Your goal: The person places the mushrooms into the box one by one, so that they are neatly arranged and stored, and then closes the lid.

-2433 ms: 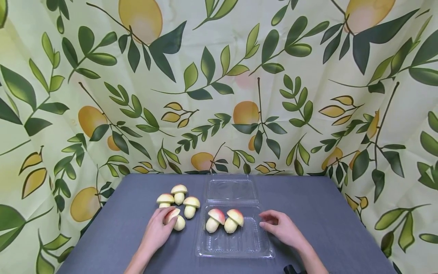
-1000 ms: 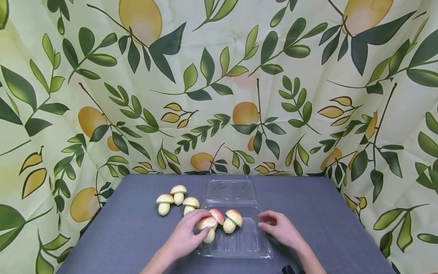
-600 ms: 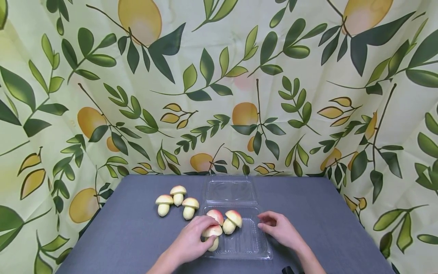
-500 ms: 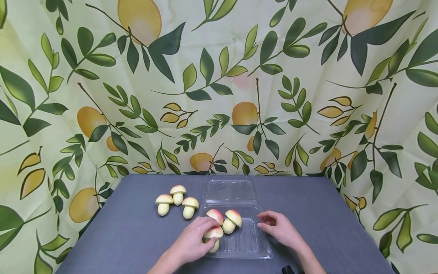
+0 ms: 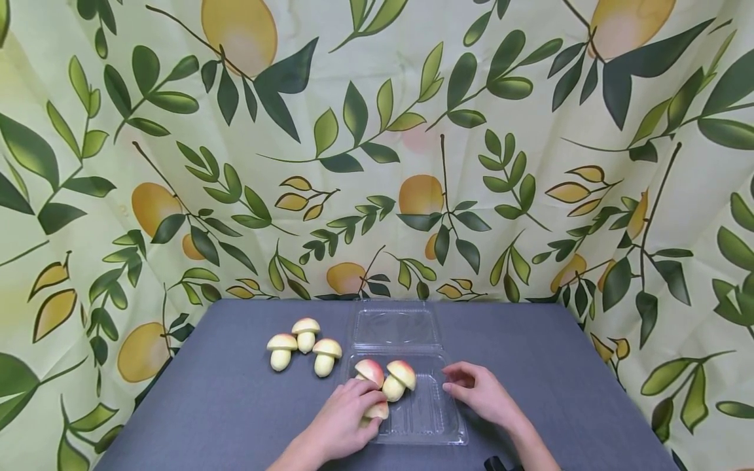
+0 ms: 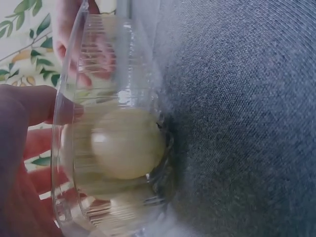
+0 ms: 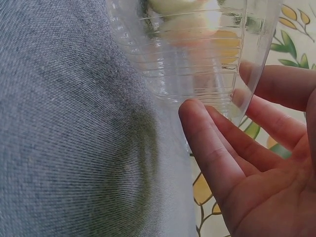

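Cream with a pinkish blush, a mushroom-shaped piece [image 5: 377,411] is pinched between thumb and fingers of the left grip [image 5: 346,418], within the near left part of a clear plastic tray [image 5: 430,413]. It would best be settled low before being released gently, so that two matching mushrooms [image 5: 402,379] just beyond are not nudged. The right grip [image 5: 482,391] is held loose at the tray's right edge; whether the rim is touched cannot be told, but the tray could be steadied there. Behind, the clear lid [image 5: 396,326] is laid open. Leftward, three more mushrooms [image 5: 305,335] are clustered on the grey surface [image 5: 518,347], backed by leaf-printed cloth [image 5: 377,216].
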Motion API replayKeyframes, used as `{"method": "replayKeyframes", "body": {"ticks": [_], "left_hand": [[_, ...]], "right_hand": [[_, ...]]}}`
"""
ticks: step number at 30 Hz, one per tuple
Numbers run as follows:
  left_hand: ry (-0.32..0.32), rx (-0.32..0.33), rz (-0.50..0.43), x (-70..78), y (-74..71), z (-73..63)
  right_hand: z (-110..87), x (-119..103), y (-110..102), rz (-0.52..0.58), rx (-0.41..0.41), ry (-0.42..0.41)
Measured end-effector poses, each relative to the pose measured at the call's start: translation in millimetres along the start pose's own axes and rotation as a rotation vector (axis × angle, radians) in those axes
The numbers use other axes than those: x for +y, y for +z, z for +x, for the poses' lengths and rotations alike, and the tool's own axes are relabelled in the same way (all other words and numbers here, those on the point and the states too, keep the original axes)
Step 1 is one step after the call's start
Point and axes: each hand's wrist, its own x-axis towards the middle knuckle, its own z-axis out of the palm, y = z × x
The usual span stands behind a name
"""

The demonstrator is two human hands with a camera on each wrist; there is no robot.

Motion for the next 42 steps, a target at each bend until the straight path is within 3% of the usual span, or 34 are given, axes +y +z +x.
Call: {"method": "replayKeyframes", "body": {"ticks": [12,22,32,42], "left_hand": [[-0.01,0.026,0.051,-0.1,10.7,1.7],[-0.046,0.042,0.018,0.8,8.4,2.8],[-0.052,0.051,-0.032,-1.2,3.6,0.0],[-0.12,0.179,-0.087,-11.4,-8.3,-1.9]], "right_hand": [[-0.1,0,0,0.007,0.002,0.006],[0.3,0,1,0.003,0.008,0.032],[-0.4,0,2,-0.002,0.022,0.007],[-0.4,-2,4,-0.007,0.038,0.025]]}}
